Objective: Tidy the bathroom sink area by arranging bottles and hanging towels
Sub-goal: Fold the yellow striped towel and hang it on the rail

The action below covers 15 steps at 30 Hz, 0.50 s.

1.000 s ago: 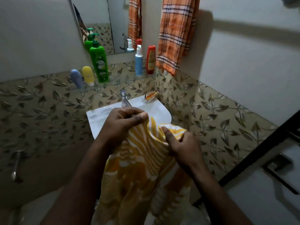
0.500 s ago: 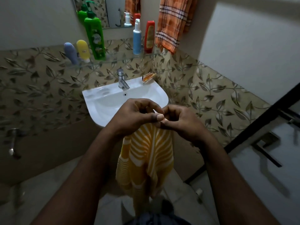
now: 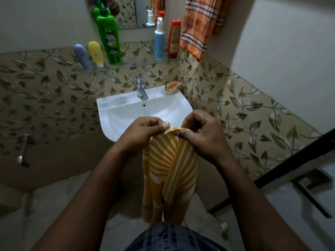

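A yellow towel with white stripes hangs down in front of me, below the sink's front rim. My left hand pinches its top edge and my right hand pinches the same edge right beside it. On the glass shelf stand a blue-grey tube, a yellow tube, a tall green pump bottle, a blue pump bottle and a red bottle. An orange checked towel hangs on the wall at the shelf's right end.
The white sink with a chrome tap is fixed to the leaf-patterned tiles; an orange soap dish sits at its back right corner. A mirror hangs above the shelf. A wall tap sticks out low on the left. A dark door frame runs along the right.
The towel went from bunched up over the sink to hanging straight down. Both hands came together at its top edge. The view tilted down, showing the whole sink.
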Tool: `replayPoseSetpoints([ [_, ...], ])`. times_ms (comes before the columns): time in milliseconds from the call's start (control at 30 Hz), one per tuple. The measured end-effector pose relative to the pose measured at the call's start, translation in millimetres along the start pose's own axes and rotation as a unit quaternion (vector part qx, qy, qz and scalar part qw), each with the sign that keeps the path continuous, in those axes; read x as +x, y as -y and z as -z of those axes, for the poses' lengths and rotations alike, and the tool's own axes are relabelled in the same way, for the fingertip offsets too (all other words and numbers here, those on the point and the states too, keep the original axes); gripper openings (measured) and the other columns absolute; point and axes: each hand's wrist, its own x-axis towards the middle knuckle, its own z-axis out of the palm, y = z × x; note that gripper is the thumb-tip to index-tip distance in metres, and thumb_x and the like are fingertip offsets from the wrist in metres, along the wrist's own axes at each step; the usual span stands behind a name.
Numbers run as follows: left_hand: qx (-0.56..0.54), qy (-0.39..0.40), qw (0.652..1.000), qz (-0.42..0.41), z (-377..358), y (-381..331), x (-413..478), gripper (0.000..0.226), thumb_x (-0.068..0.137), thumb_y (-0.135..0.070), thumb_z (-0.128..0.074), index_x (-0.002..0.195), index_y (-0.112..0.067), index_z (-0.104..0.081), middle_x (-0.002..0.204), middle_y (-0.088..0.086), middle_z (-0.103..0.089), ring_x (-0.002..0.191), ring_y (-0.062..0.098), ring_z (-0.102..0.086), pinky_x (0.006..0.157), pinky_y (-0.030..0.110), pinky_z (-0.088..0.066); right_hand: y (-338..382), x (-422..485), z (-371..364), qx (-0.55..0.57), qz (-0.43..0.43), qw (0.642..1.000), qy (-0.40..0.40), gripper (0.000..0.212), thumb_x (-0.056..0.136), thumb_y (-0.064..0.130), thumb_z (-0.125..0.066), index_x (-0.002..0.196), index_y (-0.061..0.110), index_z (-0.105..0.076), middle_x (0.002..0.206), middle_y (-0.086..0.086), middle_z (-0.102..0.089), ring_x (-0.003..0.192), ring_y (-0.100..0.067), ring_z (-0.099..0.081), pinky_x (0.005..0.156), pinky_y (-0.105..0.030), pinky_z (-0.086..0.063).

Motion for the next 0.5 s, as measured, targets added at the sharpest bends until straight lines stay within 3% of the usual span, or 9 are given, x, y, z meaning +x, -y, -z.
replayPoseSetpoints([
  [67, 0.008, -0.052, 0.998, -0.025, -7, 4, 5, 0.024, 0.098, -0.027, -0.069, 0.082, -0.009, -0.073, 0.075, 0.003, -0.067, 0.072, 0.014, -0.063, 0.070, 0.030, -0.050, -5, 2, 4, 0.121, -0.068, 0.984, 0.110, 0.025, 0.080, 0.011, -0.089, 0.086, 0.008, -0.065, 0.108, 0.004, -0.075, 0.089, -0.013, -0.074, 0.072, -0.030, -0.059],
  [100, 0.017, -0.053, 0.998, -0.037, -11, 5, 7, 0.023, 0.099, -0.025, -0.069, 0.080, -0.013, -0.073, 0.074, 0.003, -0.067, 0.072, 0.015, -0.064, 0.071, 0.031, -0.050, -7, 3, 6, 0.184, -0.101, 0.966, 0.154, 0.024, 0.083, 0.009, -0.085, 0.089, 0.006, -0.062, 0.110, 0.005, -0.076, 0.088, -0.013, -0.074, 0.069, -0.030, -0.059],
  [200, 0.084, -0.015, 0.994, -0.072, -21, 6, 8, 0.019, 0.098, -0.026, -0.070, 0.083, -0.015, -0.075, 0.079, 0.005, -0.070, 0.077, 0.020, -0.067, 0.074, 0.036, -0.052, -14, 6, 9, 0.265, -0.138, 0.942, 0.149, 0.019, 0.091, 0.011, -0.076, 0.094, 0.007, -0.058, 0.087, 0.002, -0.073, 0.072, -0.013, -0.065, 0.057, -0.026, -0.053],
  [267, 0.111, -0.015, 0.990, -0.086, -26, 6, 9, 0.018, 0.096, -0.027, -0.072, 0.085, -0.014, -0.077, 0.080, 0.005, -0.072, 0.079, 0.023, -0.070, 0.073, 0.037, -0.054, -23, 9, 14, 0.297, -0.155, 0.930, 0.154, 0.020, 0.090, 0.010, -0.076, 0.098, 0.008, -0.058, 0.090, -0.005, -0.072, 0.075, -0.018, -0.060, 0.057, -0.023, -0.048],
  [400, 0.050, -0.029, 0.993, -0.104, -35, 7, 11, 0.018, 0.097, -0.015, -0.068, 0.084, -0.005, -0.076, 0.076, 0.001, -0.073, 0.075, 0.014, -0.070, 0.072, 0.024, -0.053, -42, 5, 16, 0.269, -0.182, 0.906, 0.271, 0.026, 0.083, 0.014, -0.081, 0.102, 0.007, -0.066, 0.083, 0.002, -0.069, 0.079, -0.007, -0.065, 0.070, -0.020, -0.052],
  [500, 0.046, -0.054, 0.991, -0.117, -37, 10, 12, 0.020, 0.100, -0.011, -0.065, 0.082, -0.008, -0.074, 0.069, -0.012, -0.069, 0.069, -0.003, -0.062, 0.069, 0.012, -0.046, -59, -4, 9, 0.208, -0.189, 0.909, 0.307, 0.009, 0.091, 0.005, -0.075, 0.098, 0.003, -0.071, 0.088, -0.009, -0.071, 0.085, -0.019, -0.067, 0.084, -0.036, -0.056],
])
